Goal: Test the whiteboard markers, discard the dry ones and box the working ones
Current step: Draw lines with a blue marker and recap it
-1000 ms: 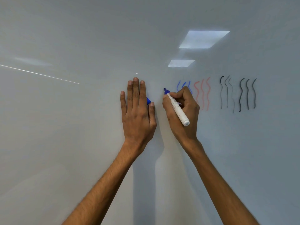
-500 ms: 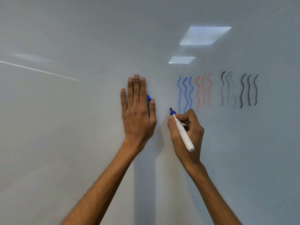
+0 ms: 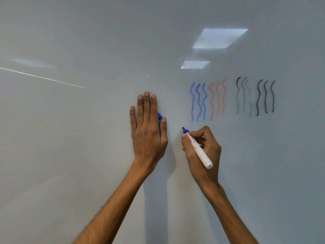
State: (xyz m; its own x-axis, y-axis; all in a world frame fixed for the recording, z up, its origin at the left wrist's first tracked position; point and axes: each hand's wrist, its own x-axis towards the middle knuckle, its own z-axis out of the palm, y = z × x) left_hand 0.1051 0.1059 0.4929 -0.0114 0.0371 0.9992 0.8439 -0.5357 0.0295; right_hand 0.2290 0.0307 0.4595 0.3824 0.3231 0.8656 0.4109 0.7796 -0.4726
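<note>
My right hand grips a white marker with a blue tip, uncapped, its tip pointing up-left just below three blue wavy lines on the whiteboard. My left hand lies flat against the board with fingers straight. A blue cap pokes out between its index finger and thumb; how it is held is mostly hidden. To the right of the blue lines are three pale red wavy lines, then three faint black ones and three darker black ones.
The glossy whiteboard fills the whole view. Ceiling light reflections show at the upper right and a thin bright streak at the left. No box, bin or other markers are in sight.
My right hand has moved down from the top of the blue lines to below them, uncovering three full blue strokes. My left hand has stayed flat in place.
</note>
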